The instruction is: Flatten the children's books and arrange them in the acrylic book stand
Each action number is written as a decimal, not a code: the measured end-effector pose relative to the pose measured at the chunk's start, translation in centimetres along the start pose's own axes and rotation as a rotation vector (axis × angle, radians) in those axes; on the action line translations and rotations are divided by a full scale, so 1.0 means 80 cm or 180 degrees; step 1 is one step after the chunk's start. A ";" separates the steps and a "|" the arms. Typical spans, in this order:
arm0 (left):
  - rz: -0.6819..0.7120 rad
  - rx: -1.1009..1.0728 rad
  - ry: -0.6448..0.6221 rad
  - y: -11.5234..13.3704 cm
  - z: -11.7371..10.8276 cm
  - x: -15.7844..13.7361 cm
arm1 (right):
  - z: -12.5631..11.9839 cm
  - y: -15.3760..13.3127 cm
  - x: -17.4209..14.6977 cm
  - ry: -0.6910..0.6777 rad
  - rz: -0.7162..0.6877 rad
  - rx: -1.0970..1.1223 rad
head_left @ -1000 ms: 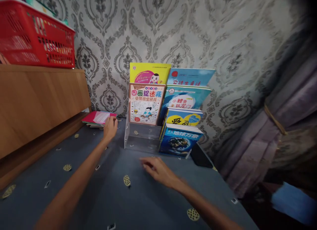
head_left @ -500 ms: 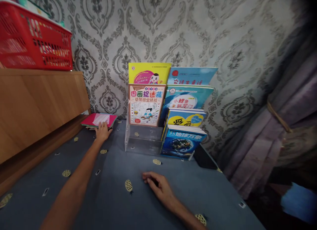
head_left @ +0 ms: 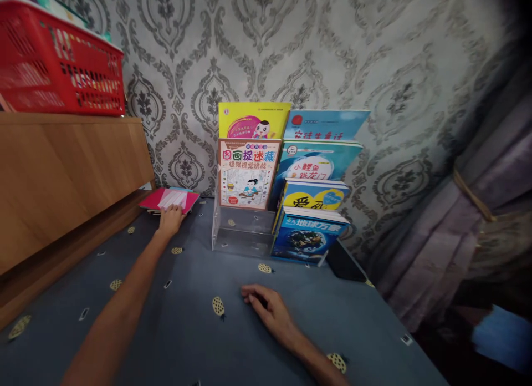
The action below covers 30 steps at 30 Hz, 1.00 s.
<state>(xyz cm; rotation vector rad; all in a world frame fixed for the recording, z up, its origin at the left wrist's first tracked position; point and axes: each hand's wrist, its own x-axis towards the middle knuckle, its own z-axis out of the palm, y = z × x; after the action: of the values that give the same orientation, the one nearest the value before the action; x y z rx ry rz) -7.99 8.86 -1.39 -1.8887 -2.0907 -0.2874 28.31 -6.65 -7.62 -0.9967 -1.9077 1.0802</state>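
A low stack of books with a pink book (head_left: pixel 152 198) on top lies at the far left by the wall, a pale slip across its cover. At the stack's front edge, my left hand (head_left: pixel 171 219) has its fingers over the pink book; the thumb's grip underneath is hidden. My right hand (head_left: pixel 268 313) rests loosely curled on the patterned sheet, holding nothing, with a gap between thumb and fingers. Beyond it stands a clear tiered book rack (head_left: pixel 243 243). It carries a yellow book (head_left: pixel 254 120), a picture-puzzle book (head_left: pixel 248 178) and, on the right, several blue-toned books (head_left: pixel 305 239).
A wooden cabinet (head_left: pixel 70 169) borders the left side, with a red plastic basket (head_left: pixel 91 78) on top. Patterned wallpaper rises behind the rack. A dark flat object (head_left: pixel 346 264) lies right of it, near a tied curtain (head_left: pixel 440 253).
My left hand's fingers have drawn closer together at the stack's front edge. The view has shifted slightly; my right hand keeps its resting pose.
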 end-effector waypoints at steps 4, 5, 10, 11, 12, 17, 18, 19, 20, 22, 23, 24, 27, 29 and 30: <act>0.0179 0.0146 -0.0086 -0.002 -0.006 -0.013 | 0.001 0.004 -0.001 0.0011 -0.0059 -0.0027; 0.0220 0.0178 -0.0112 -0.002 -0.007 -0.018 | 0.001 0.006 -0.001 0.0004 -0.0073 -0.0036; 0.0403 0.0306 -0.0270 -0.006 -0.015 -0.054 | 0.001 0.004 -0.001 -0.0030 -0.0140 -0.0109; 0.0431 0.0325 -0.0313 -0.007 -0.016 -0.064 | 0.001 0.003 -0.001 -0.0031 -0.0155 -0.0124; 0.0456 0.0341 -0.0361 -0.007 -0.018 -0.075 | 0.001 0.001 -0.001 -0.0022 -0.0176 -0.0140; 0.0545 0.0390 -0.0663 -0.013 -0.022 -0.128 | -0.001 -0.002 -0.002 -0.0046 -0.0280 -0.0192; 0.0548 0.0400 -0.0720 -0.014 -0.023 -0.137 | -0.001 -0.001 -0.001 -0.0057 -0.0295 -0.0214; 0.0549 0.0411 -0.0771 -0.014 -0.025 -0.146 | -0.002 0.001 -0.001 -0.0063 -0.0307 -0.0239; 0.0547 0.0420 -0.0816 -0.014 -0.027 -0.153 | -0.002 0.003 0.000 -0.0072 -0.0319 -0.0265; 0.0543 0.0433 -0.0902 -0.014 -0.034 -0.166 | -0.001 0.006 0.000 -0.0108 -0.0334 -0.0303; 0.0544 0.0438 -0.0942 -0.013 -0.038 -0.171 | -0.001 0.008 0.001 -0.0124 -0.0335 -0.0312; 0.0545 0.0444 -0.0975 -0.012 -0.042 -0.176 | 0.000 0.010 0.001 -0.0131 -0.0336 -0.0322; 0.0577 0.0467 -0.1077 -0.003 -0.056 -0.192 | 0.000 0.012 0.000 -0.0117 -0.0340 -0.0334; 0.0606 0.0474 -0.1141 0.006 -0.065 -0.206 | 0.000 0.011 -0.001 -0.0120 -0.0337 -0.0342; 0.0628 0.0465 -0.1167 0.012 -0.069 -0.215 | 0.000 0.010 -0.001 -0.0123 -0.0338 -0.0354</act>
<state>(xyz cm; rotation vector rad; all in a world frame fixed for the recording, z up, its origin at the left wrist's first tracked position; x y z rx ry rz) -5.11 -8.94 -2.47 -2.1638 -2.0470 0.2696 28.59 -6.42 -8.38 -0.9295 -2.0469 0.9477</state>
